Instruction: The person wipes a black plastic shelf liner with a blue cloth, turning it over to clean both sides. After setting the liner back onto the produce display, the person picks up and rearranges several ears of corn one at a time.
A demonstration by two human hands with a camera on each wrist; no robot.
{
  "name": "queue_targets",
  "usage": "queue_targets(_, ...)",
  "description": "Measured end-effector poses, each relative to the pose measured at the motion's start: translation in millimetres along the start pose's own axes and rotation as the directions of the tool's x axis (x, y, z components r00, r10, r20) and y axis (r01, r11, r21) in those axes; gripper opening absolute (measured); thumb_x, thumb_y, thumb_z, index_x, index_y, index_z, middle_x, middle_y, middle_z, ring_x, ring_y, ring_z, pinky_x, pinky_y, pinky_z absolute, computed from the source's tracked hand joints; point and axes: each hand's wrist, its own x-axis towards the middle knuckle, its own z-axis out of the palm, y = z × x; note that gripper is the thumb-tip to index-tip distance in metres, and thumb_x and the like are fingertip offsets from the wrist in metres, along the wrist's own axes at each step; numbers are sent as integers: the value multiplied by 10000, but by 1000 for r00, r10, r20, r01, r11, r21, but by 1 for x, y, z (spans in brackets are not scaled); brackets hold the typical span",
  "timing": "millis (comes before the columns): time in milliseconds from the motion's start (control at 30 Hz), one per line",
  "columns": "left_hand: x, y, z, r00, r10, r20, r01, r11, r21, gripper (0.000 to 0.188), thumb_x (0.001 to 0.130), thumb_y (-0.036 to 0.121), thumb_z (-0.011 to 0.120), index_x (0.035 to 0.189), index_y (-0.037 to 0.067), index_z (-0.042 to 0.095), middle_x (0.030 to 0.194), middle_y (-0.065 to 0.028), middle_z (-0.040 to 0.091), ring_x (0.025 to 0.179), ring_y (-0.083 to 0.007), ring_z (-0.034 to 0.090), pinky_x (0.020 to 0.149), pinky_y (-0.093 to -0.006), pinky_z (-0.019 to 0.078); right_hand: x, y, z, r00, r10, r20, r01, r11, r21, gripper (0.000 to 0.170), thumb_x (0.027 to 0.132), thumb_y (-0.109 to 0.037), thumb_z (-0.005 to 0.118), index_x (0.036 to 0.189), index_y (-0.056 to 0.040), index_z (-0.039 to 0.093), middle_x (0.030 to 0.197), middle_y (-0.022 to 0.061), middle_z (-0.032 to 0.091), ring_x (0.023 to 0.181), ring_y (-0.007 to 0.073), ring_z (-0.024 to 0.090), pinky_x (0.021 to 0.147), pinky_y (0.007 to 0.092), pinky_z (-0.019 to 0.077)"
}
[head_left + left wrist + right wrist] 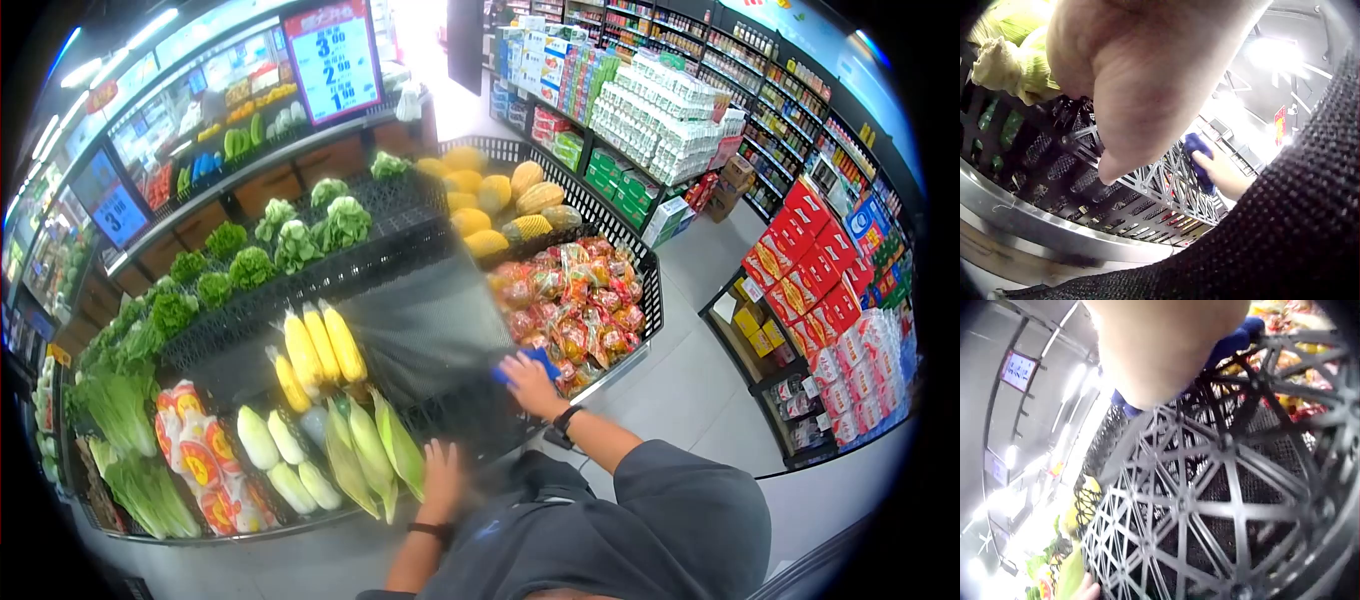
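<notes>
In the head view my right hand (532,385) holds a blue cloth (540,360) at the right side of a black lattice crate (475,420). The left wrist view also shows the blue cloth (1200,162) in that hand, against the lattice. My left hand (442,475), somewhat blurred, lies beside the husked corn (403,445) at the front of the display. Its thumb points down over the black slatted side in the left wrist view, and its other fingers are hidden there. Close in the right wrist view is the crate's lattice wall (1235,506).
Peeled yellow corn (318,345), pale gourds (290,460) and leafy greens (125,400) stand to the left. Wrapped red-and-yellow packets (580,310) fill the right bin, with yellow melons (485,195) behind. Stacked red boxes (800,250) stand across the aisle floor (690,370).
</notes>
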Motion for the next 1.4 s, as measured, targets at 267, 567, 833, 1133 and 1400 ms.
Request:
queue_targets(267, 3, 1, 0, 1000, 1, 9, -1, 1000, 3, 913, 781, 188, 799, 1533, 19, 312, 1580, -390, 116, 1465, -560, 139, 1203, -538, 220, -41, -26, -32, 993, -44, 111, 51, 997, -57, 539, 813, -102, 647, 1345, -158, 581, 1302, 75, 576, 1215, 269, 526, 943, 420, 425)
queue_targets(567, 5, 22, -19, 997, -42, 66, 39, 998, 41, 1022, 737, 327, 838, 1545, 28, 288, 1581, -392, 104, 1469, -566, 110, 1209, -535, 204, -80, 10, -61, 911, -303, 280, 260, 949, 179, 561, 826, -37, 612, 1370, -166, 564, 1302, 85, 574, 1206, 287, 533, 970, 428, 443)
queue_targets(833, 20, 27, -6, 983, -171, 60, 171, 985, 14, 967, 753, 404, 808, 1511, 16, 350, 1569, -401, 130, 1457, -585, 118, 1195, -567, 215, 26, 44, -55, 958, -273, 88, 240, 931, 274, 607, 816, -140, 704, 1391, -82, 517, 1330, 170, 542, 1210, 351, 527, 993, 428, 454)
queue_targets(1133, 36, 50, 18, 919, -394, 1, 394, 919, 21, 1055, 744, 548, 791, 1450, -104, 354, 1537, -457, 102, 1437, -626, 70, 1181, -613, 176, -57, 75, -43, 719, -640, 272, 521, 755, 399, 563, 833, -123, 616, 1390, -157, 543, 1390, 135, 547, 1263, 303, 545, 986, 440, 467)
queue_targets(1400, 35, 40, 30, 937, -349, -24, 348, 921, 173, 1094, 686, 507, 841, 1486, -49, 343, 1539, -446, 130, 1439, -616, 99, 1197, -587, 178, -68, 97, -61, 646, -716, 265, 524, 669, 528, 632, 790, -68, 670, 1398, -161, 525, 1403, 124, 534, 1296, 304, 520, 983, 436, 469)
